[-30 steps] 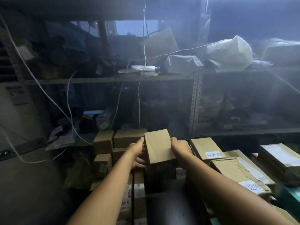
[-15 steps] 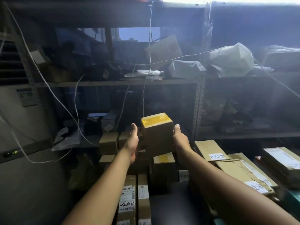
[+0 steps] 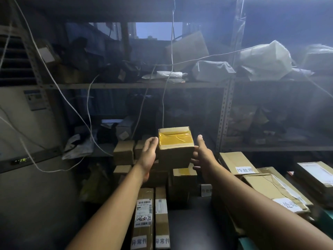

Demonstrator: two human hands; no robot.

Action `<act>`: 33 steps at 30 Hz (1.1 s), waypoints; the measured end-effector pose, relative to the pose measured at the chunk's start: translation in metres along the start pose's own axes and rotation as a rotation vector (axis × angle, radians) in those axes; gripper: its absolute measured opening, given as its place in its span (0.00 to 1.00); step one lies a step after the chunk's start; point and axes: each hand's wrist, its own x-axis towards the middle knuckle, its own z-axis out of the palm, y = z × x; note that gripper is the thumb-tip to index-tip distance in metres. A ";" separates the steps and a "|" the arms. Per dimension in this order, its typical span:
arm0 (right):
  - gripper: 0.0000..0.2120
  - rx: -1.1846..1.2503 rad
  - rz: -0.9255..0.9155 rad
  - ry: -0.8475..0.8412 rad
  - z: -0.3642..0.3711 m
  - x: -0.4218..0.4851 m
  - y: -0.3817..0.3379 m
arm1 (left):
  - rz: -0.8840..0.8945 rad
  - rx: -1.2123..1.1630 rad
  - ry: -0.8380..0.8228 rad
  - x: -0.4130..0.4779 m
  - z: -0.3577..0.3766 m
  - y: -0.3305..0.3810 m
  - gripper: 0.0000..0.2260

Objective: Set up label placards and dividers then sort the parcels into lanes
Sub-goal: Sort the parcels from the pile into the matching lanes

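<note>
Foreground parcels: Two long cartons (image 3: 144,213) lie side by side on the dark table (image 3: 189,228). The left one carries a shipping label with "1006-0175" handwritten on it. Each has a white slip (image 3: 139,241) reading 异常件. The frame cuts off their near ends.
Right lane: Flat cartons (image 3: 273,192) overlap, with white labels reading 待处理. The right forearm covers part of them, and the outermost one runs out of frame.
Small placard (image 3: 206,190): Stands beside the right forearm. The arm hides part of its text.
Left hand (image 3: 148,154): Thumb up, palm flat against the left face of the taped box. The fingers run straight forward, not curled, and their tips are hidden behind the box.
Right hand (image 3: 202,154): Thumb up, fingers spread and uncurled near the box's lower right edge. Contact cannot be confirmed.
Taped box (image 3: 175,150): Small brown carton with yellow tape across the top, between the two hands and over the stack at the back of the table. Whether it rests on the carton beneath cannot be told.
Stack (image 3: 124,154): Small brown cartons in dim light, one with yellow tape just below the box.
Shelving (image 3: 223,114): Metal racking whose contents are dark and hazy. Pale wrapped parcels (image 3: 264,58) sit on the upper shelf, and white cables (image 3: 163,105) hang in front.
White cabinet (image 3: 18,132): Far left, with a green display reading "28". The frame cuts it off.
</note>
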 end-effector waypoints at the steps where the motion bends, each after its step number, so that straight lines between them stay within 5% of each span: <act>1: 0.28 0.024 0.005 -0.013 -0.001 0.001 -0.001 | 0.020 0.030 -0.034 0.000 -0.001 0.001 0.12; 6: 0.39 0.197 0.039 -0.084 -0.009 0.007 -0.002 | 0.090 0.089 -0.117 -0.002 -0.002 -0.001 0.11; 10: 0.28 0.291 -0.008 -0.197 -0.007 0.006 -0.008 | 0.048 -0.026 -0.070 -0.003 0.000 -0.003 0.13; 15: 0.31 0.128 -0.239 -0.204 0.003 0.002 -0.017 | -0.013 -0.302 -0.049 0.002 -0.004 -0.010 0.12; 22: 0.14 0.016 -0.306 -0.217 0.006 -0.004 -0.014 | 0.015 -0.323 -0.009 0.004 -0.009 -0.014 0.16; 26: 0.12 0.043 -0.268 -0.180 0.007 -0.005 -0.015 | 0.037 -0.300 -0.010 0.006 -0.011 -0.011 0.15; 33: 0.31 -0.081 -0.271 -0.087 0.011 -0.010 -0.031 | -0.021 -0.314 -0.059 0.005 -0.012 -0.012 0.16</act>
